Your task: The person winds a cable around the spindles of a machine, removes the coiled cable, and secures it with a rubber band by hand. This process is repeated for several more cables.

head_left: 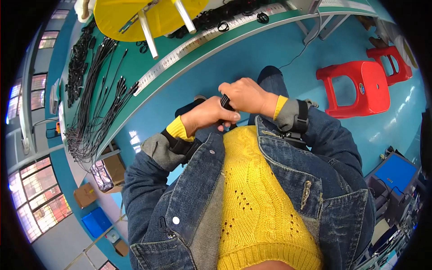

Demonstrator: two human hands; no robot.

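In front of my waist, both hands close on a small black cable bundle, whose lower part is hidden by the fingers. My left hand wraps round it from the left, thumb pointing to the right. Against its upper end presses my right hand, with the fingers curled in. Beyond the hands runs the green table, where long black cables lie in loose bunches at the left. A steel ruler follows the table's near edge.
A yellow disc with upright metal rods stands on the table. Small black coils lie by the ruler. Red stools are on the blue floor at the right. Cardboard boxes and a blue bin stand at the left.
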